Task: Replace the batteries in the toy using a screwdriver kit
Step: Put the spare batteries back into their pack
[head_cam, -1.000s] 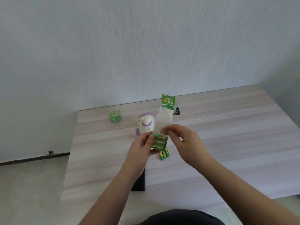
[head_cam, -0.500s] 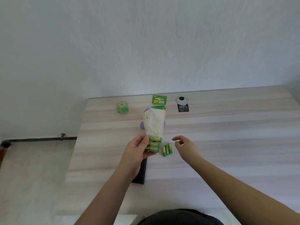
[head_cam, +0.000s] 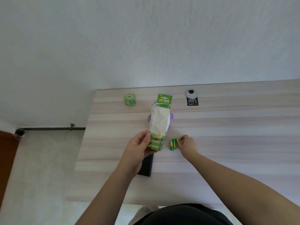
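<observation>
Right hand point(head_cam: 186, 143) has dropped from mid-air to the loose batteries point(head_cam: 173, 143) on the table point(head_cam: 227, 127), curled fingertips touching them. Left hand point(head_cam: 139, 148) grips the battery pack point(head_cam: 158, 125) upright, hiding the toy point(head_cam: 171, 116).

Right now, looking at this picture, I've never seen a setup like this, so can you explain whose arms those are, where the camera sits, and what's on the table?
No machine here: the arms belong to a person wearing a wide-angle camera on the head, looking forward and down. The left hand grips a battery pack, held upright. The right hand rests its fingertips at three loose batteries lying on the table. Behind the pack stands a white and purple toy, mostly hidden. A green cube sits at the far edge, and a dark flat case lies under the left wrist.
</observation>
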The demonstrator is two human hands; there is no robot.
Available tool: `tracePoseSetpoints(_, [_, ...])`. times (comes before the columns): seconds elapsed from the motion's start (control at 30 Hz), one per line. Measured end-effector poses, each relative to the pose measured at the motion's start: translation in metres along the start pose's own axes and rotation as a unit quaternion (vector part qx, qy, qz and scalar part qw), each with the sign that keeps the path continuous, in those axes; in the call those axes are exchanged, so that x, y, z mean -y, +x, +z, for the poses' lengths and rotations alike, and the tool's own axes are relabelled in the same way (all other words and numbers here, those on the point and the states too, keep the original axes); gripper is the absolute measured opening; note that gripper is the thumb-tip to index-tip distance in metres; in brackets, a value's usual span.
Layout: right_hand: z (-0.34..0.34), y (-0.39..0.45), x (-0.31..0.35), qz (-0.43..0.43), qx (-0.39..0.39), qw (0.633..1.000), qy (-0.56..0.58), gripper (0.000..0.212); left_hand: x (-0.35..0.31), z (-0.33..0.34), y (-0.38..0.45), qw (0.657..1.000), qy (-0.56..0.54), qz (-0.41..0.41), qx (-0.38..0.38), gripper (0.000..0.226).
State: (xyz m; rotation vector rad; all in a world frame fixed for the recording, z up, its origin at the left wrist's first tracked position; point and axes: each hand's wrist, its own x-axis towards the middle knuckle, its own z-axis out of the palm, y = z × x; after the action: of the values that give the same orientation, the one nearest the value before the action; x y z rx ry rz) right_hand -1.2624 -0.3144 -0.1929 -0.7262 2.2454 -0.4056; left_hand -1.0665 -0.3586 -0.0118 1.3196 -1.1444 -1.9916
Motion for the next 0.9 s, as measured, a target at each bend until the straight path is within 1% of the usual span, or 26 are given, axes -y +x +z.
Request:
tracePoseSetpoints(0.17, [-0.011, -0.003, -0.018, -0.010, -0.011, 0.994, -0.111, 0.027, -0.003, -0.003, -0.003, 1.000, -0.001, -0.004, 0.012, 0.020])
tracePoseSetpoints(0.23, [-0.016, -0.008, -0.023, -0.002, -0.011, 0.994, -0.108, 0.026, -0.005, -0.002, -0.005, 1.000, -0.003, -0.010, 0.016, 0.020])
tracePoseSetpoints(0.3, [-0.026, -0.020, -0.021, 0.006, -0.004, 0.999, -0.037, 0.028, -0.006, -0.001, -0.005, 1.000, -0.004, -0.015, 0.020, 0.020])
tracePoseSetpoints(0.37, [-0.040, -0.039, -0.011, -0.002, 0.002, 0.995, 0.101, 0.030, -0.007, 0.000, -0.006, 1.000, -0.003, -0.016, 0.025, 0.022])
tracePoseSetpoints(0.4, [-0.050, -0.052, -0.002, -0.013, 0.005, 0.983, 0.185, 0.030, -0.007, 0.001, -0.005, 0.999, -0.002, -0.015, 0.030, 0.023])
tracePoseSetpoints(0.47, [-0.071, -0.081, 0.017, -0.054, 0.005, 0.942, 0.330, 0.027, -0.007, 0.003, -0.005, 0.999, 0.002, -0.012, 0.041, 0.026])
tracePoseSetpoints(0.53, [-0.094, -0.111, 0.035, -0.105, 0.001, 0.903, 0.417, 0.022, -0.006, 0.005, -0.005, 0.999, 0.005, -0.009, 0.052, 0.025])
tracePoseSetpoints(0.63, [-0.122, -0.150, 0.055, -0.165, -0.018, 0.862, 0.479, 0.021, -0.005, 0.010, -0.004, 0.997, 0.013, -0.005, 0.072, 0.024])
tracePoseSetpoints(0.7, [-0.134, -0.167, 0.065, -0.190, -0.044, 0.845, 0.498, 0.020, -0.005, 0.013, -0.003, 0.997, 0.016, -0.002, 0.079, 0.022])
tracePoseSetpoints(0.77, [-0.139, -0.177, 0.072, -0.205, -0.069, 0.841, 0.495, 0.020, -0.005, 0.018, -0.004, 0.996, 0.023, -0.004, 0.082, 0.020])
tracePoseSetpoints(0.9, [-0.134, -0.180, 0.078, -0.196, -0.128, 0.858, 0.457, 0.024, -0.006, 0.027, -0.007, 0.995, 0.036, 0.009, 0.096, 0.019])
